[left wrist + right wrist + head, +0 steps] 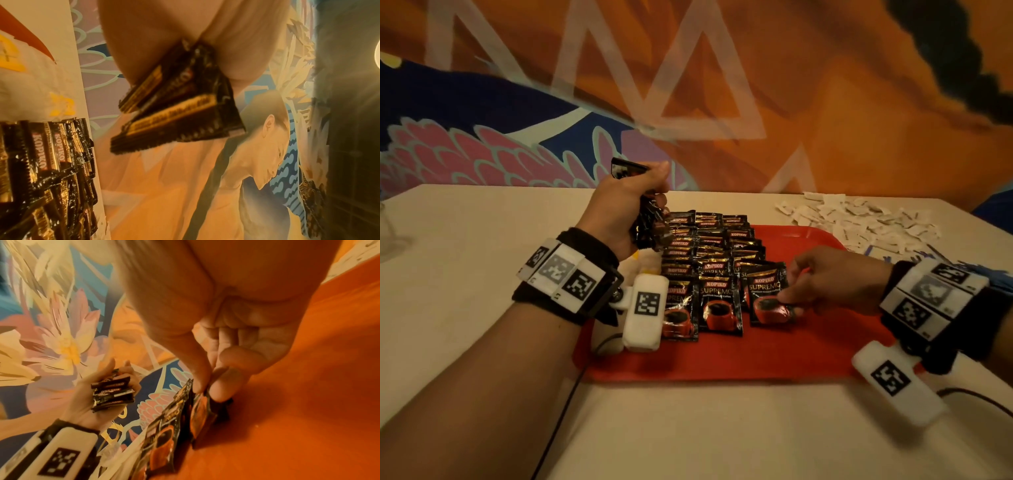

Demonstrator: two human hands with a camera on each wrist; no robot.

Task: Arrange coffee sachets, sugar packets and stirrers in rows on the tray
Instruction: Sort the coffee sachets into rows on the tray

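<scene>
**Third column of coffee sachets going down on the red tray**

The person's right hand [825, 284] is pinching the lower right corner of a glossy black foil coffee sachet [768, 296] printed with a red cup, thumb and fingers curled onto it, and is settling it at the near end of the third column on the flat red plastic tray [722, 359]. It looks like a corner grip so the packet can be nudged square with its neighbours. The rows of laid sachets [705, 253] are overlapping like shingles, each one showing its brand strip, running away from the viewer in three columns on the tray's left half.

The left hand [626, 205] is clenching a reserve stack of sachets [650, 226] above the tray's far left corner, seemingly as a supply.

A loose heap of white paper sugar packets [859, 219] is waiting on the pale table [465, 240] beyond the tray.
</scene>
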